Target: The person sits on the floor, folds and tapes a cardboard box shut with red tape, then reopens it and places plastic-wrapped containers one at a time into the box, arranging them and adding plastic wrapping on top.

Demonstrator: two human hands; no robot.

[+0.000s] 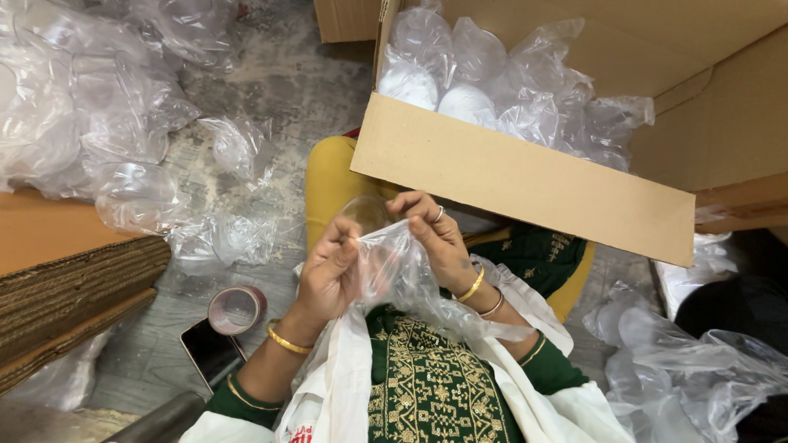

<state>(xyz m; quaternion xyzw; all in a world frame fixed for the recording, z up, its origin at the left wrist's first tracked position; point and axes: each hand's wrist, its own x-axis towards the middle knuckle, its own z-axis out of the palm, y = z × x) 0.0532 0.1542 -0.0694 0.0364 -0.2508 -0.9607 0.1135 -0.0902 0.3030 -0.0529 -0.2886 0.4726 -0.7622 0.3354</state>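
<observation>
My left hand (328,267) and my right hand (435,234) are raised together over my lap, both pinching the top of a clear plastic bag (402,279). A small clear round object (368,212) shows just above the fingers at the bag's mouth. The bag hangs down between my wrists toward my green embroidered clothing. Gold bangles circle both wrists.
An open cardboard box (525,176) in front holds several bagged white round items (468,102). Heaps of clear plastic bags (90,107) lie on the floor at left, more at right (698,369). A tape roll (236,309) and a phone (212,353) sit by stacked cardboard (66,287).
</observation>
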